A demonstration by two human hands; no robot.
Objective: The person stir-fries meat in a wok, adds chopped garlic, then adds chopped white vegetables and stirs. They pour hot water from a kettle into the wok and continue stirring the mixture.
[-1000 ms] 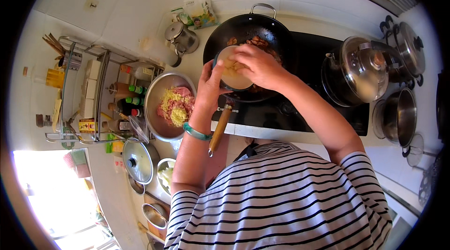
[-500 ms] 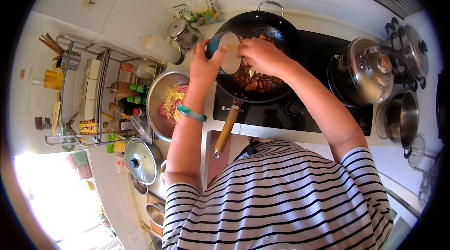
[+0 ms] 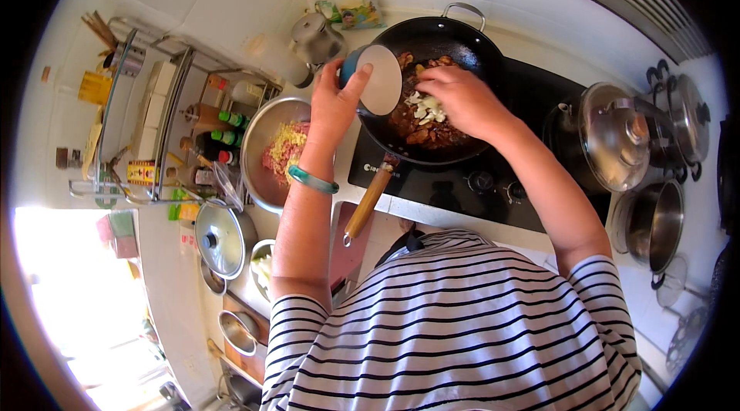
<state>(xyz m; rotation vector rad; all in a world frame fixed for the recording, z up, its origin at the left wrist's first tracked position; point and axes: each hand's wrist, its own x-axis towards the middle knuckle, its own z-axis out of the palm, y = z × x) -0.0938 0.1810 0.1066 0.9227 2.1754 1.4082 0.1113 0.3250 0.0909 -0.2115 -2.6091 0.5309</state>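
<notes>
Pale Pieces Top a Wok of Browned Food in a Home Kitchen

A cook in a black-and-white striped shirt [image 3: 462, 318] works over a dark wok [image 3: 443, 35] on a black cooktop [image 3: 447, 195]. The left hand [image 3: 333, 106] is clamped on a bowl [image 3: 383, 83], blue outside and white within, its thumb pressed at the rim; the bowl is tilted toward the right, over the wok's left edge. The right hand [image 3: 462, 102] hangs above the middle of the wok with its fingers bunched together; whether they grip anything cannot be told. Beneath and beside the fingertips, pale chopped pieces [image 3: 425, 108] lie in a heap on glossy browned chunks [image 3: 432, 135] inside the wok. Its wooden handle [image 3: 368, 204] points to the near left.

A green bangle [image 3: 312, 180] circles the left wrist. To the left of that forearm, and partly hidden by it, sits a steel basin [image 3: 258, 137] of pink minced meat [image 3: 281, 160] with yellow bits [image 3: 291, 137] on top. On the far side, left of the wok, stand a metal jug [image 3: 320, 39] and a printed bag [image 3: 358, 2]. A wire rack [image 3: 181, 102] with bottles lines the left wall. At right are a shiny lidded vessel [image 3: 613, 137] and, nearer, a steel pot [image 3: 664, 218] without a lid.
</notes>
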